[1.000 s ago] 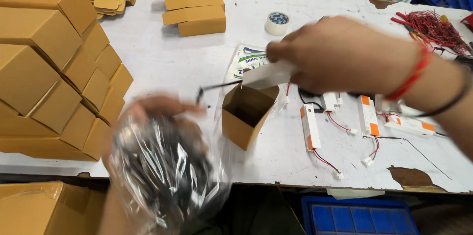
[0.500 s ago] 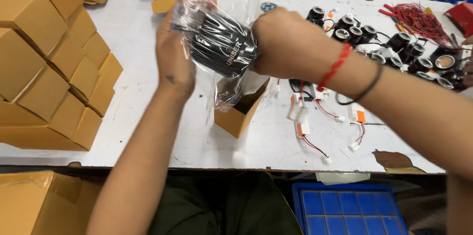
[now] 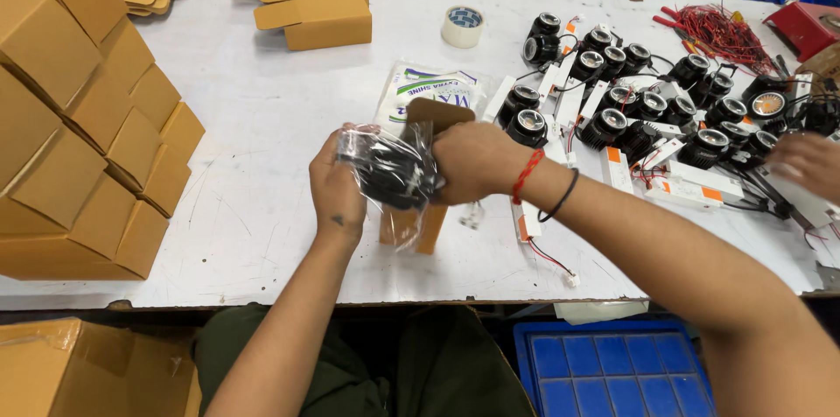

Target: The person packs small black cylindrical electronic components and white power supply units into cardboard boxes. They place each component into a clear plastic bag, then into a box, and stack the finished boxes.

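While the left hand [image 3: 337,194] and right hand [image 3: 472,161] both clasp the clear plastic bag holding a black lamp [image 3: 391,170], it hangs above the small open brown cardboard box [image 3: 413,226], apparently lined up with its mouth.

Frame centre: left hand [image 3: 337,194] and right hand [image 3: 472,161] grip a clear-bagged black lamp [image 3: 389,170] above an open small carton [image 3: 418,226] on the white table [image 3: 262,119].

Stacked cardboard boxes [image 3: 83,111] at left — a tape roll [image 3: 462,26], black lamps [image 3: 647,102] and red wires [image 3: 722,29] beyond

brown cartons [image 3: 79,111] left | white-green packet [image 3: 429,89] centre | clear bag [image 3: 389,170] held
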